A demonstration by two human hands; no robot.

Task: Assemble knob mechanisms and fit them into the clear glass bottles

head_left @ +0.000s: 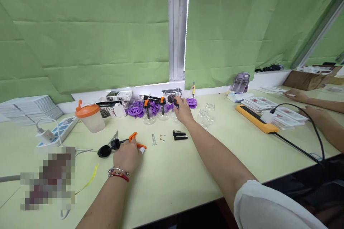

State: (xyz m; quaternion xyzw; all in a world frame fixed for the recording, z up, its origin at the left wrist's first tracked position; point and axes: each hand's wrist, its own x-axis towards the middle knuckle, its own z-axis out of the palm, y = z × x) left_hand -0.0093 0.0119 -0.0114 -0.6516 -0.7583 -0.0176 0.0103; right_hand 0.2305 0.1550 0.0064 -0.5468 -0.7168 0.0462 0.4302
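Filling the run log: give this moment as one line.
left hand grips orange-black tool on table | right hand on black-orange cap by glass bottles | purple parts behind | another person's hands far right

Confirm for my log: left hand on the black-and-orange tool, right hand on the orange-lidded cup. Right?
No. The head view shows the right hand at the clear bottles by the purple parts; the orange-lidded cup stands untouched. The left hand is on the black-and-orange tool.
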